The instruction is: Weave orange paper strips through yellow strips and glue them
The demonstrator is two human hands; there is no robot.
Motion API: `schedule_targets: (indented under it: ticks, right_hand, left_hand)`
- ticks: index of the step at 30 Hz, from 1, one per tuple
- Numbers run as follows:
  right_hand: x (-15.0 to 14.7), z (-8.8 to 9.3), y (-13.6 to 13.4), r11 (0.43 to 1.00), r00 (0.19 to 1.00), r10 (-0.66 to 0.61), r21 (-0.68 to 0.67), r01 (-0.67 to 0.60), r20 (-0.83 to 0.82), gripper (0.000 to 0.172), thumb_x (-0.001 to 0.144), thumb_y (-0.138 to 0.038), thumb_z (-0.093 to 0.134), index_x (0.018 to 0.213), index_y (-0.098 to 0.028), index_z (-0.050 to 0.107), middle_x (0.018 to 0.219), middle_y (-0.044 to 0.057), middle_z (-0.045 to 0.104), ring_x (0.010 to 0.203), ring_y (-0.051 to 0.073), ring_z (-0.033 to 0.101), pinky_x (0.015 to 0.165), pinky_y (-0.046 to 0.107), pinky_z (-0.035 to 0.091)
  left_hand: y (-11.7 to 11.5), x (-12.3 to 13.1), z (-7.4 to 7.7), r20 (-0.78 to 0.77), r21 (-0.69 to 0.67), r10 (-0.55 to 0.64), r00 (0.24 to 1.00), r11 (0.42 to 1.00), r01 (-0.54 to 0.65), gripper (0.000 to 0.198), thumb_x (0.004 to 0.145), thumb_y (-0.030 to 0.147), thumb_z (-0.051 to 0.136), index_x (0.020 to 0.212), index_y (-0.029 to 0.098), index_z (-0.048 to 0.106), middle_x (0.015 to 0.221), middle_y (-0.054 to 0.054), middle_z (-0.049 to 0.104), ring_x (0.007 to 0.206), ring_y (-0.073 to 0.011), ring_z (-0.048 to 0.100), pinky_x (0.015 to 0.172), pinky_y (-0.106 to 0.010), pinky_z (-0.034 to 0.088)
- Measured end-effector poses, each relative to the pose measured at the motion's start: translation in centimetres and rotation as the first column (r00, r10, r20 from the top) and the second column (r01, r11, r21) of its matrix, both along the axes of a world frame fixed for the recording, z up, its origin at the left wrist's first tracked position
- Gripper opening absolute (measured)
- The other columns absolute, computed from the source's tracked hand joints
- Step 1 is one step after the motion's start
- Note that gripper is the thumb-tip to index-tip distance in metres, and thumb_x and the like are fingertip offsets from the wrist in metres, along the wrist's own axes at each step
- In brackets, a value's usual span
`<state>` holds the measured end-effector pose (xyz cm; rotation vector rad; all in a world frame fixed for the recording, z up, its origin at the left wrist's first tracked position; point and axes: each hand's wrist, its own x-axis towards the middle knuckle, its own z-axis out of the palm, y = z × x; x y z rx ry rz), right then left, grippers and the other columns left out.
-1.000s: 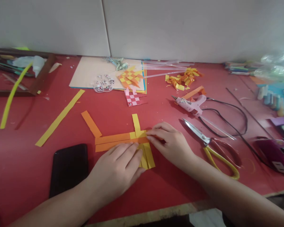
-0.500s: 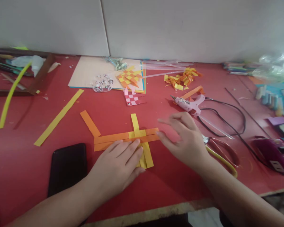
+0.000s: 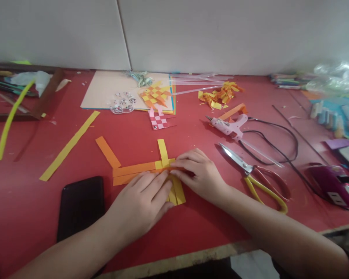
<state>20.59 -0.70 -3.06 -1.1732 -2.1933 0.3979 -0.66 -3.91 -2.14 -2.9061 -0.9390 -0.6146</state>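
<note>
My left hand (image 3: 144,199) lies over the crossing of interlaced paper strips, its fingers stretched out and pressing down. Orange strips (image 3: 133,170) run sideways under it, and yellow strips (image 3: 179,192) stick out toward me. One yellow strip (image 3: 163,151) points away, toward the wall. At the right end of the orange strips, my right hand (image 3: 202,176) has its fingers closed on an orange strip; the fingertips partly hide it. To the upper left, an orange strip end (image 3: 107,152) slants off from the others.
A black phone (image 3: 81,205) lies left of my forearm. Scissors (image 3: 250,172) and a pink glue gun (image 3: 231,126) with its cord are to the right. A loose yellow strip (image 3: 71,143) lies left. Woven paper fish (image 3: 157,96), scraps (image 3: 221,95) and a wooden tray (image 3: 48,93) are farther back.
My right hand has moved left and down onto the right end of the orange strips, and its fingers have closed there. The scissors now show fully. My left hand stays in place.
</note>
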Motion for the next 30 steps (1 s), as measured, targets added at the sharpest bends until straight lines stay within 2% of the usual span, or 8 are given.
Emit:
schedule_targets:
  ticks: [5, 8, 13, 20, 23, 27, 30]
  right_hand:
    - [-0.03, -0.2, 0.13, 1.0, 1.0, -0.015, -0.024, 0.015, 0.013, 0.009, 0.087, -0.024, 0.066, 0.094, -0.02, 0.07, 0.09, 0.004, 0.07, 0.084, 0.018, 0.062, 0.081, 0.036, 0.05]
    - [0.01, -0.18, 0.12, 0.999, 0.999, -0.039, -0.014, 0.039, 0.013, 0.013, 0.087, -0.026, 0.066, 0.098, -0.021, 0.069, 0.094, 0.005, 0.069, 0.088, 0.019, 0.062, 0.082, 0.037, 0.051]
    - [0.01, -0.14, 0.09, 0.998, 0.999, -0.048, -0.03, 0.048, 0.003, 0.018, 0.086, -0.026, 0.067, 0.103, -0.021, 0.065, 0.096, 0.006, 0.069, 0.089, 0.021, 0.063, 0.085, 0.039, 0.05]
    - [-0.02, -0.24, 0.13, 0.997, 0.998, -0.066, -0.034, 0.065, -0.005, 0.023, 0.085, -0.025, 0.069, 0.106, -0.02, 0.062, 0.095, 0.005, 0.069, 0.089, 0.021, 0.061, 0.082, 0.036, 0.05]
    - [-0.02, -0.2, 0.09, 0.997, 0.998, -0.068, -0.044, 0.067, -0.002, 0.024, 0.085, -0.025, 0.068, 0.107, -0.02, 0.061, 0.095, 0.005, 0.069, 0.09, 0.021, 0.061, 0.083, 0.037, 0.05]
    - [-0.04, -0.05, -0.03, 0.996, 0.998, -0.062, -0.058, 0.062, 0.017, 0.024, 0.086, -0.025, 0.066, 0.109, -0.02, 0.061, 0.097, 0.006, 0.068, 0.091, 0.022, 0.061, 0.084, 0.039, 0.049]
    - [-0.05, 0.0, -0.11, 0.997, 0.998, -0.058, -0.058, 0.06, 0.027, 0.024, 0.086, -0.024, 0.065, 0.11, -0.02, 0.061, 0.098, 0.006, 0.068, 0.093, 0.022, 0.061, 0.085, 0.04, 0.049]
  left_hand:
    - [0.04, -0.11, 0.0, -0.039, 0.042, -0.012, 0.999, 0.999, 0.014, 0.033, 0.096, 0.021, 0.047, 0.115, 0.0, 0.064, 0.115, -0.019, 0.069, 0.102, -0.0294, 0.064, 0.082, -0.043, 0.057]
    - [0.08, -0.14, 0.0, -0.06, 0.057, -0.012, 0.998, 0.998, 0.016, 0.031, 0.095, 0.016, 0.048, 0.114, -0.003, 0.064, 0.11, -0.02, 0.07, 0.1, -0.0299, 0.065, 0.081, -0.043, 0.058]
    - [0.1, -0.08, 0.05, -0.063, 0.058, -0.02, 0.998, 0.998, 0.023, 0.03, 0.094, 0.015, 0.049, 0.111, -0.002, 0.066, 0.107, -0.019, 0.071, 0.099, -0.0304, 0.066, 0.081, -0.044, 0.06]
    - [-0.11, -0.17, -0.03, -0.04, 0.106, 0.021, 0.999, 0.994, -0.016, 0.028, 0.09, 0.012, 0.052, 0.113, 0.001, 0.067, 0.113, -0.018, 0.07, 0.102, -0.0301, 0.066, 0.085, -0.044, 0.058]
    - [-0.23, -0.26, 0.21, -0.033, 0.101, 0.044, 0.998, 0.994, -0.041, 0.031, 0.094, 0.022, 0.051, 0.113, 0.004, 0.067, 0.113, -0.016, 0.07, 0.1, -0.0295, 0.066, 0.084, -0.044, 0.056]
    - [-0.32, -0.32, 0.51, -0.029, 0.044, 0.077, 0.997, 0.996, -0.076, 0.051, 0.094, 0.045, 0.049, 0.115, 0.003, 0.066, 0.115, -0.018, 0.07, 0.101, -0.0317, 0.066, 0.087, -0.046, 0.053]
    - [-0.35, -0.35, 0.51, -0.03, 0.035, 0.088, 0.996, 0.996, -0.086, 0.057, 0.092, 0.051, 0.051, 0.114, 0.001, 0.067, 0.114, -0.019, 0.069, 0.101, -0.0339, 0.065, 0.087, -0.047, 0.052]
